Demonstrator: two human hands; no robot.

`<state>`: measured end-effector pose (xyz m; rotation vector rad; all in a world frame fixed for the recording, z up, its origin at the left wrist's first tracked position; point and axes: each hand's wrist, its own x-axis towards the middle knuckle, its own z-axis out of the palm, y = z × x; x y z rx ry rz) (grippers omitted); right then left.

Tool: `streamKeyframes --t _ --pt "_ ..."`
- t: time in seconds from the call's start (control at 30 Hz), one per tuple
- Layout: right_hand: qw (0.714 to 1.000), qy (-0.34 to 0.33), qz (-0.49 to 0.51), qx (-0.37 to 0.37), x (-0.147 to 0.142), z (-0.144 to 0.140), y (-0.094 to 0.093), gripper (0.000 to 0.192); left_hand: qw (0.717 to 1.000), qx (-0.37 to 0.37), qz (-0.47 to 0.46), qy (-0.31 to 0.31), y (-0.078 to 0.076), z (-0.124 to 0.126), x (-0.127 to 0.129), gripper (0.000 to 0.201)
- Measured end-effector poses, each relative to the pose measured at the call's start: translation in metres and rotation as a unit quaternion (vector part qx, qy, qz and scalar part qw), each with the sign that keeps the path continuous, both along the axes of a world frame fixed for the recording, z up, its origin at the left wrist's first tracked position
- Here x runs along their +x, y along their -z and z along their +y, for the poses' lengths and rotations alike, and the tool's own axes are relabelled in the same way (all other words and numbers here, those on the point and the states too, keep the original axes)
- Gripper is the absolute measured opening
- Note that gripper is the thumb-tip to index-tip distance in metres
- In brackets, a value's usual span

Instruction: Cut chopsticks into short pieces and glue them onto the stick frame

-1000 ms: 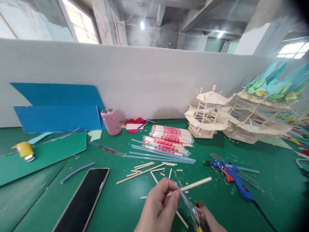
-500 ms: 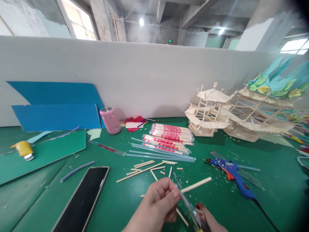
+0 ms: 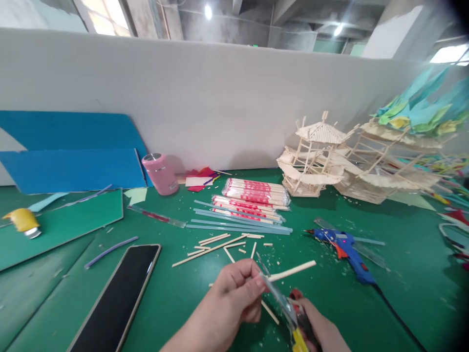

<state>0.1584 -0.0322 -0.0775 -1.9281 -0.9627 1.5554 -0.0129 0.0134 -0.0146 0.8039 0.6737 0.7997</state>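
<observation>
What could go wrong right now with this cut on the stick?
The left hand pinches the stick right beside the scissors held by the right hand, so the blades may nick a fingertip. The free end could fly off among the offcuts. The glue gun lies nearby with its cord trailing.

The scene was brightly and evenly lit by ceiling lamps (image 3: 208,11) and blown-out windows (image 3: 449,53) at the upper corners, so shadows behind the pink cup (image 3: 160,174) and under the stick pavilion model (image 3: 311,156) stayed soft. Wide-angle distortion bowed the white partition wall (image 3: 220,98), the right corners darkened, and the paper pieces (image 3: 421,110) at far right were smeared.
</observation>
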Motion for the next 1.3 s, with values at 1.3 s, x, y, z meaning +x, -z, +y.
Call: streamKeyframes --t 1.3 --pt "0.992 0.092 0.069 0.043 -0.013 -0.002 -0.003 0.039 0.985 0.112 0.132 -0.02 -0.003 -0.001 -0.002 0.032"
